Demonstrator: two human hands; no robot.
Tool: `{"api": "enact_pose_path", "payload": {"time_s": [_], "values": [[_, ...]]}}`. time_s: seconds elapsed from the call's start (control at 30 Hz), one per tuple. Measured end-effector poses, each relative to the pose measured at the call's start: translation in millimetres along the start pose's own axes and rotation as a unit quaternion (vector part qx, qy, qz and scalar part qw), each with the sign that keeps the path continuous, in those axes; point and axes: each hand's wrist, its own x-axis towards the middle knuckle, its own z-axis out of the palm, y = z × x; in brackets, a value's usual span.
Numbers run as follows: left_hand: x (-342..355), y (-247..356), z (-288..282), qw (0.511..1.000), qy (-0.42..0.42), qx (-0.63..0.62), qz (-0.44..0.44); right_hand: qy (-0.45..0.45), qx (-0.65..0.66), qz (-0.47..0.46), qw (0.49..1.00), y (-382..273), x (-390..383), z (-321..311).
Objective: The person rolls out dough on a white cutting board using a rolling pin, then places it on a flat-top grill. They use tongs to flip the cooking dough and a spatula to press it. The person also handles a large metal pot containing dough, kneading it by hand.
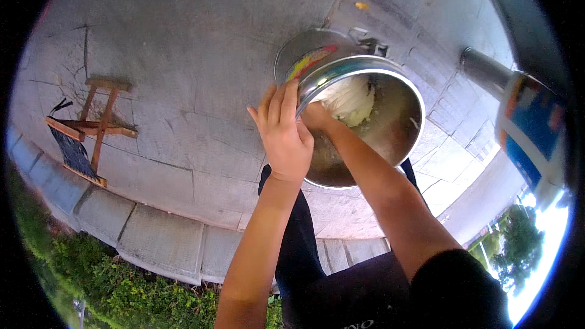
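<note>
A wide, shiny metal pot is tipped so that its mouth faces me. A pale, off-white soft mass, possibly dough, lies against its inner wall. My left hand grips the pot's left rim, with the fingers along the outside and the thumb near the edge. Into the mouth reaches my right hand, close beside the pale mass. Its fingers are hidden, so I cannot tell whether it grips anything.
Just beyond the pot is a round grey thing with red and yellow print, near metal clasps. A wooden folding stool lies on the paving at left. Stone curb and bushes run along the near left. A blue-and-white object is at right.
</note>
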Motion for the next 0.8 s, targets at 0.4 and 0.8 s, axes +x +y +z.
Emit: {"api": "enact_pose_path", "payload": {"time_s": [0.4,0.8], "values": [[5,7,-1,1.000,-0.005,-0.013,0.001,-0.128,-0.166,0.266,0.941,50,-23,-161],[-6,0,-4,0.996,-0.064,0.054,-0.002,-0.252,-0.124,0.227,0.933,-96,-115,-93]]}}
